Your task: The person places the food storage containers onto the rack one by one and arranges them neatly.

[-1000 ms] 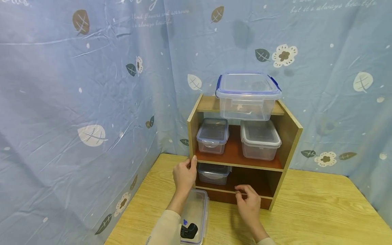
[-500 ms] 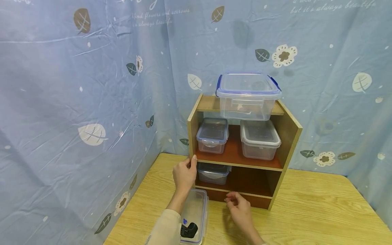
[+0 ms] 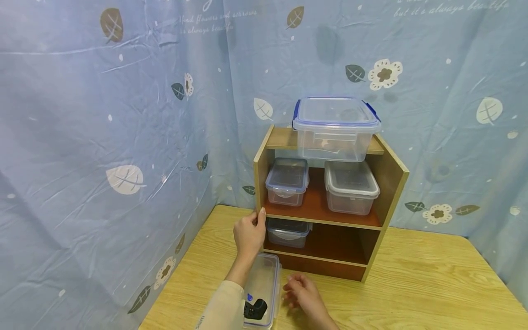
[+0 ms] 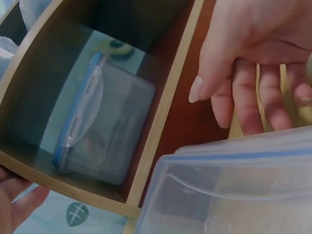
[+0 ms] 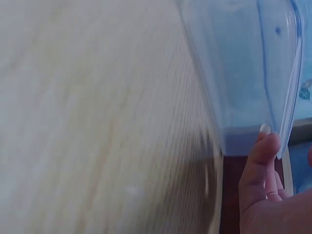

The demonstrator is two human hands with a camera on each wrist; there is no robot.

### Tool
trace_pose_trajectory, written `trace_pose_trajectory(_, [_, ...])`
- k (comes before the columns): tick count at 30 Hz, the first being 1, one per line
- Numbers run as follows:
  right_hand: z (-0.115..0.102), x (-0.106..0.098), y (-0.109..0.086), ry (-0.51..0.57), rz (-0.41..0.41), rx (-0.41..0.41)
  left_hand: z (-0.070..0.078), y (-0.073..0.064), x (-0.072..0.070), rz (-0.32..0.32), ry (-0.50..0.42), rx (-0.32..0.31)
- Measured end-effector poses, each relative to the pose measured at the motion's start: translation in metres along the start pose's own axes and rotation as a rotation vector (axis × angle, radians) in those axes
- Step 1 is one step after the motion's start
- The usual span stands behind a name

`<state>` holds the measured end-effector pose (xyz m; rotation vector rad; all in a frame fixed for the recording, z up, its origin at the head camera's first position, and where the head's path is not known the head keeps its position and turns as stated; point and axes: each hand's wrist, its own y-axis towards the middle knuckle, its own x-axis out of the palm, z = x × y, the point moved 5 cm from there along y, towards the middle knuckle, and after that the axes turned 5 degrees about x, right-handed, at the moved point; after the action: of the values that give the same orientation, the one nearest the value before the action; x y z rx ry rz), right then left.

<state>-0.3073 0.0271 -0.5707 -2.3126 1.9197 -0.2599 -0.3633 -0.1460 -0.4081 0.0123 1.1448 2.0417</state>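
My left hand (image 3: 249,233) holds the front edge of the left side panel of a small wooden shelf (image 3: 323,222), its thumb on the edge. In the left wrist view, the left fingers (image 4: 29,204) show at the panel. My right hand (image 3: 305,295) is just right of a clear lidded plastic box (image 3: 266,270) on the table, fingers loosely bent with nothing held. The right wrist view shows the right hand (image 5: 265,204) close to the box's side wall (image 5: 234,73); whether it touches, I cannot tell. My left forearm hides part of this box.
A small blue-lidded box (image 3: 287,233) stands on the lower shelf at left. The middle shelf bears another blue-lidded box (image 3: 287,181) and a white-lidded box (image 3: 352,188). On top, a large clear box (image 3: 335,133) juts forward. A black object (image 3: 255,309) appears beside my left sleeve.
My right hand has moved down and left, from in front of the lower shelf to beside the box on the table. The left hand has stayed on the shelf's side panel.
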Motion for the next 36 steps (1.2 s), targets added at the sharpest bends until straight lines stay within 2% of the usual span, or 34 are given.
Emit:
trace_pose_trajectory(6, [0.004,0.016,-0.006,0.054,-0.075,0.048,0.0,0.001,-0.003,0.019,0.004,0.004])
trace_pose_trajectory(12, [0.004,0.024,-0.009,0.063,-0.098,0.058,-0.001,0.002,0.0,-0.005,-0.014,0.0])
trace_pose_trajectory(18, [0.008,0.031,-0.007,0.076,-0.106,0.061,-0.001,0.003,0.0,-0.001,-0.008,-0.004])
trace_pose_trajectory(25, [0.01,0.04,-0.008,0.074,-0.122,0.047,0.002,0.006,0.0,-0.026,-0.033,0.006])
trace_pose_trajectory(32, [0.018,0.044,-0.008,0.001,-0.093,0.076,-0.001,0.0,0.0,-0.027,-0.026,-0.004])
trace_pose_trajectory(36, [0.021,0.042,-0.007,0.013,-0.084,0.078,-0.002,0.0,0.001,-0.03,-0.026,-0.003])
